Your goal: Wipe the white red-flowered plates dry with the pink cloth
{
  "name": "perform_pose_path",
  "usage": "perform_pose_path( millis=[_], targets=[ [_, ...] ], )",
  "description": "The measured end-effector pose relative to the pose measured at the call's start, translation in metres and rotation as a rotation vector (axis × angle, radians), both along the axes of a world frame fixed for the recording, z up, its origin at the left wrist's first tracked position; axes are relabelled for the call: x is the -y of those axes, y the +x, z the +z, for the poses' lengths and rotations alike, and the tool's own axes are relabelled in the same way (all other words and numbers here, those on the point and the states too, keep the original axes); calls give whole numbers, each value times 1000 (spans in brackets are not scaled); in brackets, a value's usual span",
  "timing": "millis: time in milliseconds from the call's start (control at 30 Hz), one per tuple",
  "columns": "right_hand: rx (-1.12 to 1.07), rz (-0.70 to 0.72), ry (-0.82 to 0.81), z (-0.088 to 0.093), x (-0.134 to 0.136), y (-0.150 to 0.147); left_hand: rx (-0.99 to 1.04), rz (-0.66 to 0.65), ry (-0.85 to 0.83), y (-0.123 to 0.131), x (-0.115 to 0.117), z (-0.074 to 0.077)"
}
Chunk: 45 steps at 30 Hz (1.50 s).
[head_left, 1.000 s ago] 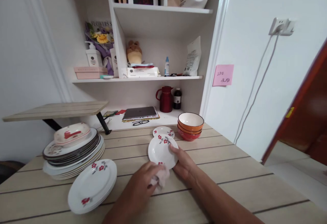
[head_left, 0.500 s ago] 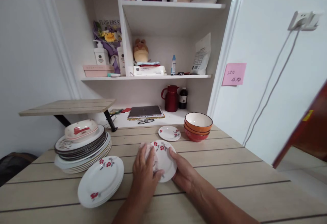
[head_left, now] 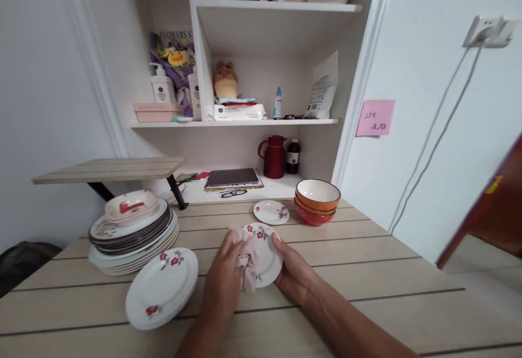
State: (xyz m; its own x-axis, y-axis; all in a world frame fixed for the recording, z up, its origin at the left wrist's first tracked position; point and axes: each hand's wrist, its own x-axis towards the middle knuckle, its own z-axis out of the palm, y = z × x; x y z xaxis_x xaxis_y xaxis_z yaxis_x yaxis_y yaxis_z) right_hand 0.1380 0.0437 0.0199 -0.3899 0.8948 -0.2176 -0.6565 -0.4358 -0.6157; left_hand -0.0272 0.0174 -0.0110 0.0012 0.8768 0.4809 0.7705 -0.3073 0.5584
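Note:
A small white plate with red flowers (head_left: 266,253) lies on the wooden table (head_left: 367,282) in front of me. My right hand (head_left: 296,273) grips its right rim. My left hand (head_left: 223,279) is closed on a pale pink cloth (head_left: 246,257) that rests on the plate's left half. Another small flowered plate (head_left: 271,211) lies just beyond it.
A short stack of white flowered plates (head_left: 161,287) sits at the left, behind it a tall pile of mixed plates (head_left: 132,238) topped by a shallow dish. Stacked orange bowls (head_left: 317,202) stand at the right. Shelves with a red jug (head_left: 274,156) and a laptop (head_left: 230,178) lie beyond.
My left hand with the cloth moved from the plate's near edge up over its left side, then slid back down across it. The right hand kept hold of the rim.

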Motion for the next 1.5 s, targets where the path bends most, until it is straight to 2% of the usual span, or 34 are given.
perform_pose_path(
  millis=[100,167,333,467,567,733,800,867,967,1133,1300,1367,1500],
  targets=[
    [-2,25,-3,1,1,0,-152,100,90,7,7,16],
    [-21,30,-3,-2,-1,1,-216,75,78,12,9,21],
    [-66,56,-4,-9,-5,3,-271,-158,60,20,4,10],
    [-83,89,53,-10,-2,0,-315,-193,167,20,2,6],
    [-81,130,72,-11,5,-7,-379,-116,178,21,7,16],
    [-104,175,69,-8,16,-18,-378,148,135,21,14,35],
    [-131,184,63,-6,16,-17,-364,219,139,20,14,37],
    [-152,178,49,-5,12,-15,-367,237,139,18,12,35],
    [-176,145,21,-7,4,-9,-391,180,136,18,10,25],
    [-115,104,18,-11,-4,-1,-382,-63,205,30,11,8],
    [-87,176,-35,-9,3,-5,-365,-141,182,31,10,14],
    [-96,153,-42,-9,5,-8,-374,-101,162,26,8,19],
    [-137,77,-5,-12,3,-10,-367,136,116,15,3,18]
  ],
)
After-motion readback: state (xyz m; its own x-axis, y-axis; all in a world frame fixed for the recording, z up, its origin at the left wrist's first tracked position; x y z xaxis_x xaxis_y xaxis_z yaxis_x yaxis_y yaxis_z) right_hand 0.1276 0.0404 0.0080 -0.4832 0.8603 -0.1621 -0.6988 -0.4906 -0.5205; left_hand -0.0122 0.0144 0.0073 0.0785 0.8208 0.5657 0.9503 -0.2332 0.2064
